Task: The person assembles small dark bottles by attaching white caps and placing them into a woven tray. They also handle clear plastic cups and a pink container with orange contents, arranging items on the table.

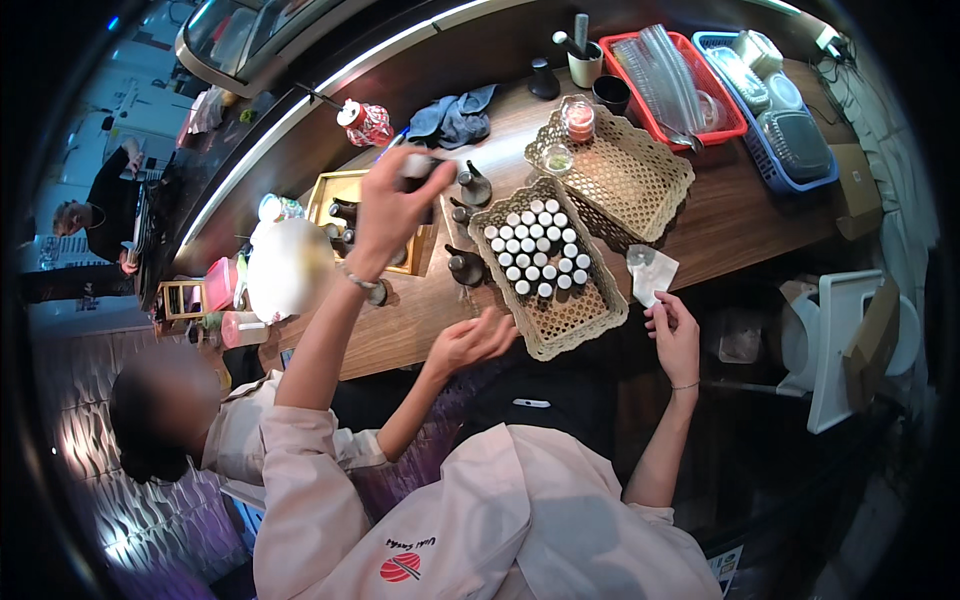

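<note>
My left hand (395,195) is raised over the table, its fingers wrapped round a small dark bottle (416,176) with a pale top, partly hidden by the fingers. Low at the table's front edge, my right hand (676,330) pinches a white paper napkin (655,273) with a grey patch at one corner. Between my hands lies a woven tray (570,325) with several small white-capped bottles (541,246) standing in it. Dark sauce bottles (465,266) without white caps stand along its left side. A co-worker's open hand (472,341) reaches toward the tray's near left corner.
A second woven tray (640,190) holds small clear cups (578,121). Behind it stand a red basket (735,130) and a blue basket (800,185) with plastic containers. A wooden box (330,190), a dark cloth (455,118) and a patterned red-white pot (365,122) are further left.
</note>
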`<action>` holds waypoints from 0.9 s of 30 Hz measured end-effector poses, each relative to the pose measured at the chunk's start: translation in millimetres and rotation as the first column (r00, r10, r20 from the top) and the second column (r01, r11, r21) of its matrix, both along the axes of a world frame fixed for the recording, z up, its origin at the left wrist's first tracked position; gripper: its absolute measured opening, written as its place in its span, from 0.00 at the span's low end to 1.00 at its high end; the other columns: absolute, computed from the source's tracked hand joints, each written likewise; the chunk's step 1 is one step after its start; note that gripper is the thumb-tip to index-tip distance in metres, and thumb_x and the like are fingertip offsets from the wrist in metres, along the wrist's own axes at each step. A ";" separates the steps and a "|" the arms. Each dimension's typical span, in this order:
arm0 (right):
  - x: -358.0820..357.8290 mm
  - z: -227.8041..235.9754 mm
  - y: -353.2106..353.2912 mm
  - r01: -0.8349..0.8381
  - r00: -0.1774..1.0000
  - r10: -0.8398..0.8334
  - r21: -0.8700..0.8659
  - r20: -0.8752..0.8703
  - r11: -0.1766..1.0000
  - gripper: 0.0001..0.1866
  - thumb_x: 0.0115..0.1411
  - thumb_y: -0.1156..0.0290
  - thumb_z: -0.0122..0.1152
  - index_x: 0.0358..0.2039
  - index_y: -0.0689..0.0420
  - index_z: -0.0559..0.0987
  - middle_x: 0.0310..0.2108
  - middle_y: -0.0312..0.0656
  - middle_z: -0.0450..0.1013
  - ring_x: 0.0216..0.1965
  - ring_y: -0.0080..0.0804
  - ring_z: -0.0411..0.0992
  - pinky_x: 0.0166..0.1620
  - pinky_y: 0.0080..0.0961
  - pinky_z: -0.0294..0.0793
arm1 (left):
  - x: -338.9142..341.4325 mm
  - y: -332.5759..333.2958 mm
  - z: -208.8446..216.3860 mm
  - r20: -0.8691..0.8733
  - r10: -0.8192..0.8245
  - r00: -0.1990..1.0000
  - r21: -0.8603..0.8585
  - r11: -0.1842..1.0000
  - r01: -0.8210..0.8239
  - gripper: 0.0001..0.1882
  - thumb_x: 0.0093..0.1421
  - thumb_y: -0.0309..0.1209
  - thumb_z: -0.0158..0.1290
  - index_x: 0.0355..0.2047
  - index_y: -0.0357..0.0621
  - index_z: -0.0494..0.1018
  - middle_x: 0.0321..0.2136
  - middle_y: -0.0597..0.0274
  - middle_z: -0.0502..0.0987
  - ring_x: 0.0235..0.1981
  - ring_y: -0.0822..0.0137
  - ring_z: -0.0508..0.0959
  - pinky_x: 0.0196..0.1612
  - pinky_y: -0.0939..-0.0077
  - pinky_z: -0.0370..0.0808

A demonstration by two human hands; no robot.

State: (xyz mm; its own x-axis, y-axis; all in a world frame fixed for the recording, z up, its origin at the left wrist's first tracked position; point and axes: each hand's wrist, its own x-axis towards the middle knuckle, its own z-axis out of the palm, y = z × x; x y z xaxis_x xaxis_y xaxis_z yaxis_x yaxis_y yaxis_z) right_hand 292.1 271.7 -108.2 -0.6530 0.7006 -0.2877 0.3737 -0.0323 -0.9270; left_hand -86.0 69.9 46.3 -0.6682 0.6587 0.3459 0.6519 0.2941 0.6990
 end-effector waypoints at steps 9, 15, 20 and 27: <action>26.5 7.1 -9.1 0.095 0.995 -0.095 -0.008 0.035 0.995 0.14 0.72 0.70 0.56 0.54 0.63 0.79 0.33 0.38 0.80 0.32 0.20 0.76 0.37 0.21 0.77 | 146.5 65.8 -101.1 -0.132 -0.646 0.752 -0.355 0.739 0.572 0.23 0.57 0.49 0.66 0.39 0.43 0.76 0.36 0.54 0.74 0.37 0.51 0.79 0.37 0.59 0.79; 36.5 5.4 -7.8 0.089 0.994 -0.088 -0.008 0.057 0.996 0.16 0.73 0.68 0.55 0.56 0.62 0.77 0.35 0.37 0.78 0.33 0.19 0.75 0.38 0.18 0.77 | 154.8 36.8 -192.2 -0.053 -0.637 0.769 -0.481 0.691 0.539 0.24 0.59 0.53 0.62 0.38 0.42 0.74 0.39 0.55 0.72 0.40 0.55 0.79 0.36 0.60 0.80; 27.1 -2.2 -2.6 0.017 0.996 -0.018 0.006 0.089 1.000 0.16 0.73 0.68 0.55 0.56 0.62 0.77 0.35 0.37 0.79 0.33 0.19 0.75 0.37 0.18 0.77 | 158.6 30.7 -226.7 -0.290 -0.783 0.551 -0.603 0.596 0.530 0.16 0.57 0.40 0.60 0.40 0.44 0.74 0.40 0.58 0.70 0.43 0.62 0.74 0.29 0.72 0.80; 10.8 -11.2 -5.2 -0.147 0.955 0.144 -0.008 0.258 0.989 0.21 0.70 0.61 0.60 0.55 0.63 0.77 0.32 0.45 0.81 0.31 0.28 0.79 0.38 0.28 0.78 | 167.6 24.7 -240.0 -0.391 -0.756 0.525 -0.630 0.636 0.447 0.17 0.60 0.34 0.53 0.48 0.44 0.74 0.49 0.55 0.72 0.46 0.62 0.74 0.30 0.75 0.79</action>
